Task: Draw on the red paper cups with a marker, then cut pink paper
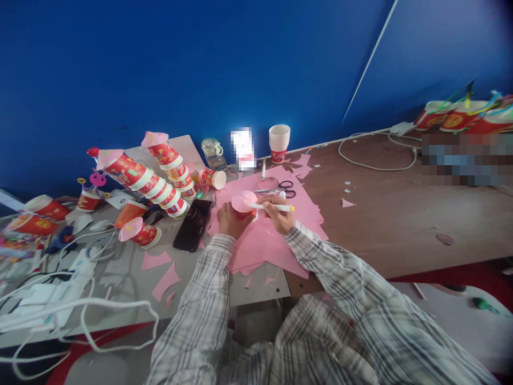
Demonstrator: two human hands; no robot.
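My left hand (pixel 230 220) is closed around a red paper cup (pixel 245 214) that has a round pink paper disc (pixel 243 200) on top. My right hand (pixel 277 215) is closed on a white marker with a yellow cap (pixel 276 207), its tip at the edge of the pink disc. Both hands rest over a pile of pink paper sheets (pixel 264 240) on the table. Black-handled scissors (pixel 280 188) lie just beyond the cup on the pink paper.
Left of the hands lie a black phone (pixel 193 225), stacked red cups topped with pink cones (pixel 148 176) and loose cups. A white cup (pixel 279 142) and glass jar (pixel 212 152) stand by the blue wall. White cables (pixel 80 310) sprawl at left; more cups (pixel 460 117) at far right.
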